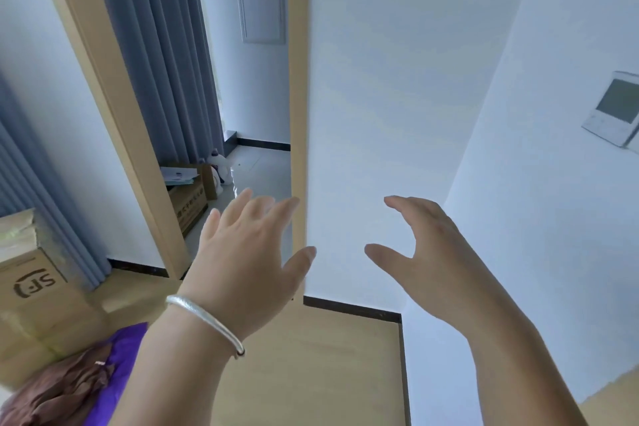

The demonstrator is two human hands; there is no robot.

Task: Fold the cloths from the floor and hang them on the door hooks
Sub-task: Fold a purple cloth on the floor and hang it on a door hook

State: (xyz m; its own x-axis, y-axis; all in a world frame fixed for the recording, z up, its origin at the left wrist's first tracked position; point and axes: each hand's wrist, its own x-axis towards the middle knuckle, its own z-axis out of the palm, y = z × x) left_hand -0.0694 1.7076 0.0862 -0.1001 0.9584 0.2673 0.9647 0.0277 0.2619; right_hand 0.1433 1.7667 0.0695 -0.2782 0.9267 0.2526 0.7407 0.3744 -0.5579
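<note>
Both of your hands are raised in front of you with nothing in either grip: your left hand (pixel 249 252) is spread flat, fingers straight and slightly fanned, with a smooth silver bangle (pixel 207 323) round the wrist, and your right hand (pixel 428 252) is relaxed, its fingers gently arched and the thumb held apart. Neither touches anything. The cloths lie low at your left on the pale wood-grain floor (pixel 311 356): a crumpled brown cloth (pixel 58 387) with soft, deep creases, and touching it a smooth, bright purple cloth (pixel 117 367) partly hidden behind your left forearm. Just beyond them stands a tan cardboard box (pixel 34 287), taped and printed with dark letters. Ahead, a narrow doorway opens between matte white walls, edged by a straight, light wooden door frame (pixel 297 97); your left fingertips appear in front of it, though you cannot tell whether they reach it. Grey curtains (pixel 162 45) hang in long vertical pleats inside the far room, above more cardboard boxes (pixel 188 201) on glossy tiles. A rectangular white wall panel (pixel 615 111) with a grey screen sits at your right.
</note>
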